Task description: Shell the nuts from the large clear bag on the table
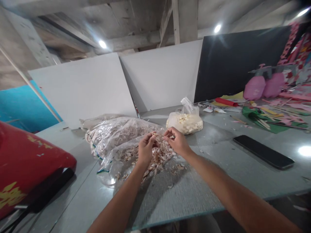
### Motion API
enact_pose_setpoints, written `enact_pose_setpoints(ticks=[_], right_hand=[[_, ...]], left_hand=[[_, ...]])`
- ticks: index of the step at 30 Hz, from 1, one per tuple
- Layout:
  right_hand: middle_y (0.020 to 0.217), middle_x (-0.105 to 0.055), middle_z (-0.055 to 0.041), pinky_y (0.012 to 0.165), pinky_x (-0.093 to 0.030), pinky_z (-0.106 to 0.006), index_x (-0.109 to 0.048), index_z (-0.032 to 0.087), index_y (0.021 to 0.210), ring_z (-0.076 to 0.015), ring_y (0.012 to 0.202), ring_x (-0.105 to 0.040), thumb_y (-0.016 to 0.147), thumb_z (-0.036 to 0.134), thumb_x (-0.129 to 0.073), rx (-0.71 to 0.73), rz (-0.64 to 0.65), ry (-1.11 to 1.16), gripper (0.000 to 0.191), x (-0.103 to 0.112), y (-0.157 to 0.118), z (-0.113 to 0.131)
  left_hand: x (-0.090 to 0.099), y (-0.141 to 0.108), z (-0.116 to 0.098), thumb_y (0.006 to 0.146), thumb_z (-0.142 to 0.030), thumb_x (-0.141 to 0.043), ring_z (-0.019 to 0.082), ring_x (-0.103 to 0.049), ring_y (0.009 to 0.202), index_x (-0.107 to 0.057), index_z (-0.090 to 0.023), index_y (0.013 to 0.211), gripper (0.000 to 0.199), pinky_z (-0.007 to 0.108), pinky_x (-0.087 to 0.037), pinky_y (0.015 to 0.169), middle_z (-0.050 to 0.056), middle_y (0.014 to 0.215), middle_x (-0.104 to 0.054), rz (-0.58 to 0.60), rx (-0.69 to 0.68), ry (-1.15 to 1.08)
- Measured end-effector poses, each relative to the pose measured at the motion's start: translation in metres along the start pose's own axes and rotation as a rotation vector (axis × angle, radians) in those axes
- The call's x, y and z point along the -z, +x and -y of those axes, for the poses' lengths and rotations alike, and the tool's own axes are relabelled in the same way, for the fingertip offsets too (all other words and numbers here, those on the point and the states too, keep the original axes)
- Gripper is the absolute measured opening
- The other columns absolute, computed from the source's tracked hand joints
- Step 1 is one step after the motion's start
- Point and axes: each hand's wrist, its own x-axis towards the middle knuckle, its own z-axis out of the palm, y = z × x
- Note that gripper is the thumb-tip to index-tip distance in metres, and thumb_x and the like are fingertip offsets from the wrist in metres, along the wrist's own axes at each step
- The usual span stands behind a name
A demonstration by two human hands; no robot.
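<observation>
My left hand (145,147) is closed in a pinch on a small pale curved piece (154,134), too small to name for certain. Close to its right, my right hand (177,141) has thumb and fingertips drawn together; whether anything is between them I cannot make out. Both hands are just above a loose heap of pinkish-tan flaky pieces (157,158), which spills from the mouth of a large clear plastic bag (121,129). Behind my right hand stands a smaller clear bag (186,121) filled with cream-coloured pieces, its top bunched upward.
A black phone (263,151) lies on the grey table (184,197) at right. Beyond are pink spray bottles (255,87), a red roll (225,102), and coloured paper scraps (272,118). A red object (31,161) with a black strap is at left. White boards (162,74) lean behind.
</observation>
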Motion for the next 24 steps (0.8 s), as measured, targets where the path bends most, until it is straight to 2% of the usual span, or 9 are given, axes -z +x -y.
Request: enact_pose_setpoints(ticks=[3, 7, 13, 24], right_hand=[[0.08, -0.053, -0.0005, 0.059, -0.042, -0.021, -0.051, 0.019, 0.08, -0.0123, 0.072, -0.052, 0.071, 0.032, -0.062, 0.031, -0.026, 0.071, 0.019, 0.002, 0.001, 0.004], [0.074, -0.05, 0.0008, 0.057, -0.041, -0.02, -0.05, 0.019, 0.076, -0.011, 0.067, -0.049, 0.073, 0.034, -0.06, 0.017, 0.023, 0.109, 0.019, 0.002, 0.0, 0.009], [0.072, -0.05, 0.0005, 0.054, -0.04, -0.02, -0.048, 0.019, 0.074, -0.0108, 0.065, -0.047, 0.071, 0.037, -0.062, 0.006, 0.018, 0.072, 0.023, 0.0, -0.002, 0.012], [0.067, -0.049, 0.0024, 0.055, -0.038, -0.021, -0.048, 0.018, 0.073, -0.0097, 0.058, -0.045, 0.075, 0.03, -0.057, 0.023, -0.04, -0.004, 0.014, -0.001, -0.003, 0.013]], left_hand=[[-0.001, -0.003, 0.003, 0.072, -0.039, -0.063, 0.007, -0.052, 0.048, -0.06, -0.013, 0.098, 0.036, 0.021, -0.046, 0.051, -0.002, 0.063, -0.057, 0.078, 0.018, -0.007], [-0.003, -0.005, 0.006, 0.073, -0.039, -0.062, 0.008, -0.051, 0.047, -0.061, -0.012, 0.099, 0.037, 0.022, -0.045, 0.05, -0.001, 0.062, -0.057, 0.141, 0.029, 0.017], [-0.004, -0.005, 0.003, 0.07, -0.04, -0.065, 0.006, -0.049, 0.046, -0.063, -0.012, 0.096, 0.038, 0.022, -0.046, 0.047, 0.002, 0.073, -0.062, 0.135, 0.045, -0.003], [-0.003, -0.004, 0.005, 0.068, -0.036, -0.068, 0.006, -0.049, 0.044, -0.066, -0.013, 0.092, 0.033, 0.02, -0.045, 0.046, -0.002, 0.061, -0.058, 0.126, 0.078, -0.027]])
